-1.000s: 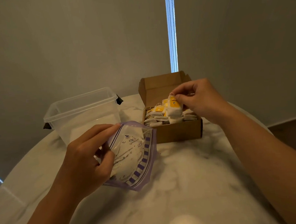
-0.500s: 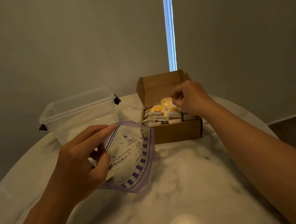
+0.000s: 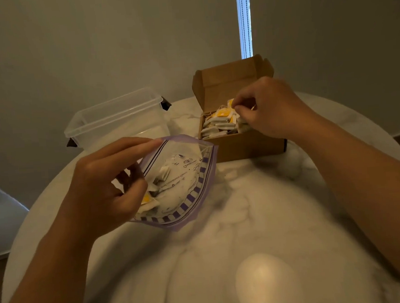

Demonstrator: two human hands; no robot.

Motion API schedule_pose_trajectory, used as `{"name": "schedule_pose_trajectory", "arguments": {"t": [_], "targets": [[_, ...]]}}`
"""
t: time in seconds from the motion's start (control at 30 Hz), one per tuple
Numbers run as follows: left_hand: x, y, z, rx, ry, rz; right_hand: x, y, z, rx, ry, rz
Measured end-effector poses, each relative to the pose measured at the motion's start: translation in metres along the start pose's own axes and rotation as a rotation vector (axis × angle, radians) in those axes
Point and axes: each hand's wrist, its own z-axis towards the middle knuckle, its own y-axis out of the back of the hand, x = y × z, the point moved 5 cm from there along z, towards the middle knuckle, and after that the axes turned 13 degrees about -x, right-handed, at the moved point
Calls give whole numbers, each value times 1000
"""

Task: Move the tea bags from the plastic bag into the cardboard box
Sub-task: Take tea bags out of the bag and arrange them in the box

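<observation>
**Tea bags going into the box**

My right hand (image 3: 269, 108) is over the open cardboard box (image 3: 248, 145), fingers curled and pinching at the tea bags (image 3: 218, 124) piled inside. Just left of the box and nearer me, my left hand (image 3: 102, 189) grips the plastic bag (image 3: 184, 183), which holds more.

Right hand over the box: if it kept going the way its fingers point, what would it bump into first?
The tea bags piled in the cardboard box. The right hand has its fingers pointing down and left into them, and they seem to touch the pile.
</observation>
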Motion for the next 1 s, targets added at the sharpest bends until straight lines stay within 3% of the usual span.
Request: {"name": "schedule_pose_trajectory", "arguments": {"t": [0.17,0.3,0.47,0.6,0.87,1.0], "targets": [[-2,0,-1,43,-22,49,45,24,-30,-38,25,287],[-5,-1,0,66,-54,119,87,25,-66,145,17,570],[-8,2,2,80,-61,147,124,-11,-91,396,94,434],[-10,5,2,88,-66,145,125,-49,-86,487,12,254],[-11,7,2,51,-87,97,131,-98,-73,437,-143,274],[-10,7,2,31,-75,94,133,-112,-74,321,-169,345]]}}
